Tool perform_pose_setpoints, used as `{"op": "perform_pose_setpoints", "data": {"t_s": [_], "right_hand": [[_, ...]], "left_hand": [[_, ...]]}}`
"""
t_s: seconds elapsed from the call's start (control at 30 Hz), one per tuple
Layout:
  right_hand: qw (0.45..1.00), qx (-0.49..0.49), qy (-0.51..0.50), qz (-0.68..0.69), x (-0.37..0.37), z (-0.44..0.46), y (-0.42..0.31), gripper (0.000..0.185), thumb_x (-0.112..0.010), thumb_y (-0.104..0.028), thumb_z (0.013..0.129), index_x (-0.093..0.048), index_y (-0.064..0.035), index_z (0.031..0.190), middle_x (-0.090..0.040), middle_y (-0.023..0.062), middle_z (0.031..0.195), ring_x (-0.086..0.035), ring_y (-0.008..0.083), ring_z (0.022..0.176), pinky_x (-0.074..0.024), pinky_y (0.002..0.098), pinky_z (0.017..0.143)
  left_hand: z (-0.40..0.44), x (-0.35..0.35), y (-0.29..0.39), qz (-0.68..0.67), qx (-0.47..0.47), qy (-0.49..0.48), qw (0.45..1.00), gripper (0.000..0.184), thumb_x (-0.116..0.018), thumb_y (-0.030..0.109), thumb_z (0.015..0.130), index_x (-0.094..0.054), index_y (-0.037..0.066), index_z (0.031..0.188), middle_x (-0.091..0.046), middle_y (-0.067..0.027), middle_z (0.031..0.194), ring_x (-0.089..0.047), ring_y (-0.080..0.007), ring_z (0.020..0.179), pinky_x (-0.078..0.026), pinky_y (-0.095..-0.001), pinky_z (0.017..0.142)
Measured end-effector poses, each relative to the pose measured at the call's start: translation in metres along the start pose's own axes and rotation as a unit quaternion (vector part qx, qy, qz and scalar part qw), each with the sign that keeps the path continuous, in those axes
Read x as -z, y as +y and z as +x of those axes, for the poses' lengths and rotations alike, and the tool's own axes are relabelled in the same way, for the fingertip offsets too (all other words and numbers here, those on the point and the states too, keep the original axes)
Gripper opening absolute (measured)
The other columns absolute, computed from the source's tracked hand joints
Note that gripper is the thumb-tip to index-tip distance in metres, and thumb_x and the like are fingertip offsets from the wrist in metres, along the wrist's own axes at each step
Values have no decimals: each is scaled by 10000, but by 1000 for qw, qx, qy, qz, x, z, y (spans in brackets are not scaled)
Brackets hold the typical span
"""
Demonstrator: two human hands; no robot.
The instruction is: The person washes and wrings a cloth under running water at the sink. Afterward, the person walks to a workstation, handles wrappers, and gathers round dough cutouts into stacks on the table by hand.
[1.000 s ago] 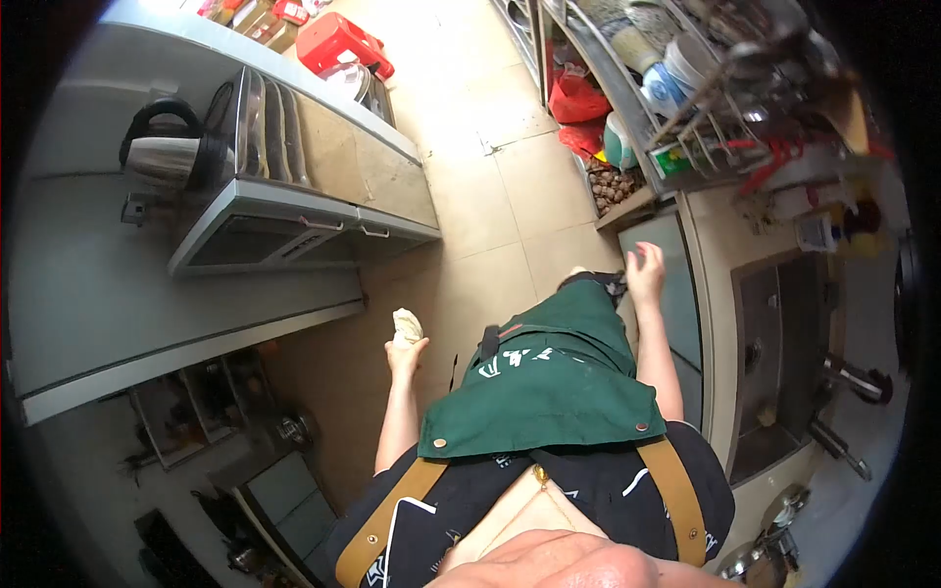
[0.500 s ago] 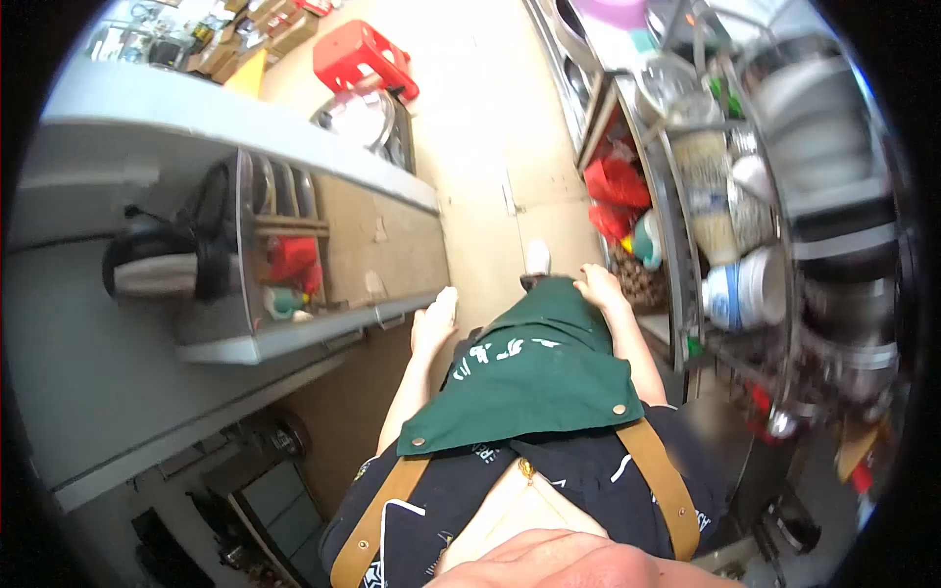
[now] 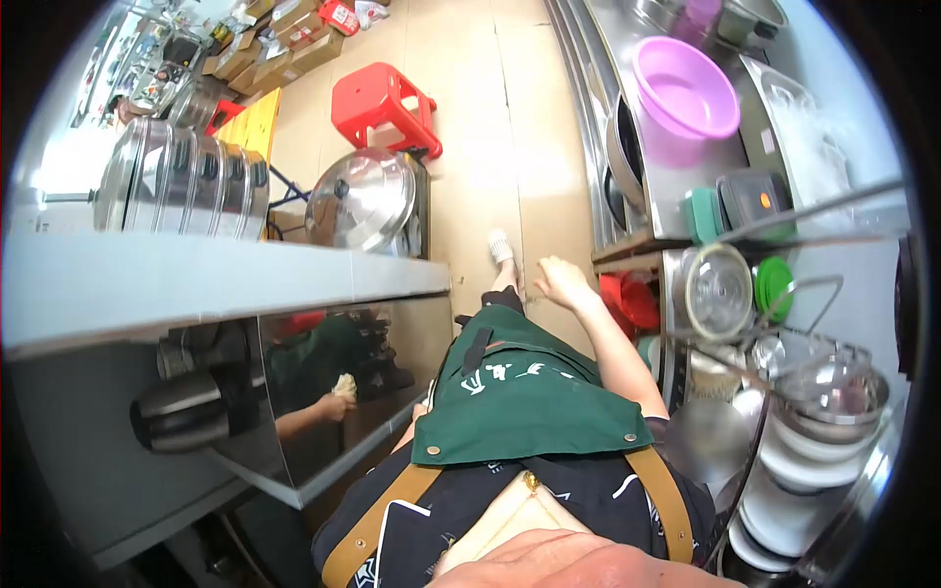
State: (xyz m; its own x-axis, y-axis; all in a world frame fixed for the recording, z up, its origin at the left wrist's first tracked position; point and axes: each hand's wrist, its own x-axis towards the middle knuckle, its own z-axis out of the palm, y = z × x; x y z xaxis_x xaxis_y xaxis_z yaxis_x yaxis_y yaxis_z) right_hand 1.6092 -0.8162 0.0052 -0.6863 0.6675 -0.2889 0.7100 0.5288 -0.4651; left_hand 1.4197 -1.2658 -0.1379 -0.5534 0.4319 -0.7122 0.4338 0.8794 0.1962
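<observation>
My right hand (image 3: 564, 281) is in front of my apron's right side, over the floor, its fingers loosely stretched and nothing in them. My left hand is hidden beside the green apron (image 3: 529, 392); only a sliver of the left forearm (image 3: 410, 423) shows. In the glossy dark panel (image 3: 363, 358) at my left, a reflected arm and hand appear with a pale patch at the fingers, which I cannot make out. Nearest to my right hand is the rack on the right, with a red item (image 3: 632, 299) on a lower shelf.
Ahead runs a tiled aisle (image 3: 480, 127). On its left are a red stool (image 3: 382, 103), a large domed metal lid (image 3: 363, 201) and a stacked steamer (image 3: 186, 176). To the right are a pink basin (image 3: 686, 88), a lidded glass bowl (image 3: 718, 291) and stacked white bowls (image 3: 794, 490).
I have moved forward along the aisle and the view has shifted. My right hand has swung forward; my left hand has dropped back out of sight beside the apron.
</observation>
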Motion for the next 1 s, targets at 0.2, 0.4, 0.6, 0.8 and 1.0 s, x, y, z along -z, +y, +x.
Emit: {"op": "perform_pose_setpoints", "data": {"t_s": [0.2,0.4,0.6,0.8,1.0], "right_hand": [[991,-38,-127,-30,29,101,31,391,-612,-310,721,-528,-15,963,-565,194,967,-548,326,915,-450,404,771],[998,-56,-13,-25,125,214,44,390,-592,-295,741,-516,11,969,-563,198,945,-541,339,902,-438,405,775],[970,-25,56,237,159,309,41,412,-601,-268,750,-518,17,1036,-576,167,934,-578,264,815,-464,347,713],[861,-32,11,508,181,430,33,435,-594,-268,790,-482,24,1093,-581,84,922,-565,150,807,-465,276,692],[789,8,35,613,232,557,66,404,-576,-233,813,-464,29,1099,-558,84,1027,-536,145,918,-439,272,778]], "left_hand": [[208,64,60,-5,13,46,999,754,-641,378,654,-318,94,1274,-536,-167,1091,-527,-331,953,-465,-365,763],[296,275,314,-79,16,121,989,590,-719,395,545,-587,39,996,-596,-137,991,-582,-266,878,-464,-366,748],[340,420,518,-124,-259,204,936,632,-759,345,509,-464,-22,930,-575,-212,882,-579,-325,820,-472,-362,712],[323,424,651,-51,-398,175,899,664,-757,319,544,-383,1,991,-533,-218,927,-548,-355,854,-458,-406,697],[380,478,739,-97,-454,179,868,650,-748,354,580,-402,-13,990,-539,-204,926,-558,-313,861,-461,-381,683]]}}
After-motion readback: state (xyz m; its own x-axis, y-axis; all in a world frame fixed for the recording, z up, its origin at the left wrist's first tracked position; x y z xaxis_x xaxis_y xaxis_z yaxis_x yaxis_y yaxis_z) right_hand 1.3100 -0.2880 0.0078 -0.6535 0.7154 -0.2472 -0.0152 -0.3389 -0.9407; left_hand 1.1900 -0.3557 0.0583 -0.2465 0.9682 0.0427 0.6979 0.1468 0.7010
